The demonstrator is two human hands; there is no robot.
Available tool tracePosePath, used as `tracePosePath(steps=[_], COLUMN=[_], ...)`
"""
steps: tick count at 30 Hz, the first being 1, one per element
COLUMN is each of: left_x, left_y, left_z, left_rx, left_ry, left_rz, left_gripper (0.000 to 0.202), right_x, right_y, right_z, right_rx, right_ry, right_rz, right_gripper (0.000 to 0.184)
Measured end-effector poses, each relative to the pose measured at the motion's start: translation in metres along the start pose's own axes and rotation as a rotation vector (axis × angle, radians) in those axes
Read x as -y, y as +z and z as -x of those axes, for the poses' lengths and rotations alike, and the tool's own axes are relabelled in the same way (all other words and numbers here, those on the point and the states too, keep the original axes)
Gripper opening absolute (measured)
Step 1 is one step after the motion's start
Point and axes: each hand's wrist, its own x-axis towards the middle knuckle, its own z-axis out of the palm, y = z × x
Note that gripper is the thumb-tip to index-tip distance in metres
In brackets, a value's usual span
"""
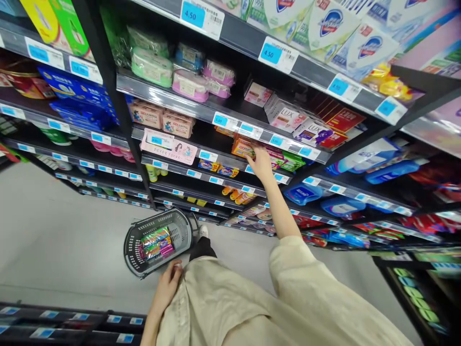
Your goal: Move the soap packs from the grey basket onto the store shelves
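Touching the orange box [240, 146] on the shelf [230, 162] with our right hand [260, 164], left hand [170, 280] by our shirt [223, 286], we cannot tell either grip; careless pulling could topple neighbouring packs [293, 161].

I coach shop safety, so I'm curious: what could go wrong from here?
The right hand reaches in just below a price rail, so knuckles might scrape it. Its fingers are close to the orange pack and green packs, which could get knocked. The basket stands beside a shoe, a possible trip.
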Motion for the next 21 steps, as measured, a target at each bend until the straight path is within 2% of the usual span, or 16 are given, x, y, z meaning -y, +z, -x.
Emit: tracePosePath(steps=[4, 9, 15, 18, 21], left_x=[0.006, 0.012, 0.009, 0.013, 0.014], left_y=[0.000, 0.008, 0.016, 0.018, 0.020], left_z=[-0.005, -0.015, -0.021, -0.023, -0.026], left_rx=[-0.034, 0.015, 0.044, 0.040, 0.035], left_ry=[0.014, 0.030, 0.062, 0.067, 0.068], left_rz=[0.058, 0.062, 0.058, 0.084, 0.074], left_gripper=[0.057, 0.059, 0.056, 0.055, 0.055], right_x=[0.006, 0.006, 0.007, 0.020, 0.046], right_y=[0.002, -0.002, -0.006, -0.010, -0.008], right_z=[-0.006, -0.014, -0.020, -0.020, -0.031], right_rx=[0.060, 0.110, 0.114, 0.171, 0.220], right_ry=[0.032, 0.032, -0.006, -0.067, -0.169], right_rz=[0.122, 0.174, 0.187, 0.141, 0.083], right_gripper=[0.045, 0.051, 0.045, 0.043, 0.045])
